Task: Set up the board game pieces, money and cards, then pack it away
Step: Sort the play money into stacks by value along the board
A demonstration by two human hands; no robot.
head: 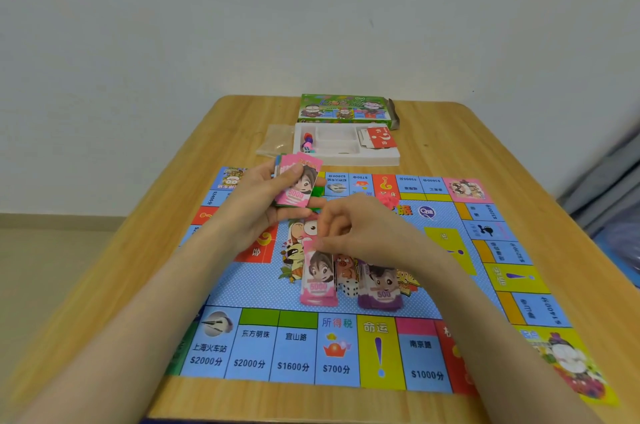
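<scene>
Gripping the money stack (297, 186) in my left hand (263, 212), I am holding it near the board's (242, 288) far edge. My right hand (360, 233) is pinching the pink pile (318, 285) mid-board.

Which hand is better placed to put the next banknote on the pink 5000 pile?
Right. The right hand is over the pink 5000 pile, its fingers pinching its top edge. The left hand grips the banknote stack, farther away.

The left hand (258, 205) and right hand (363, 233) are bare, as are both forearms (149, 302).
</scene>
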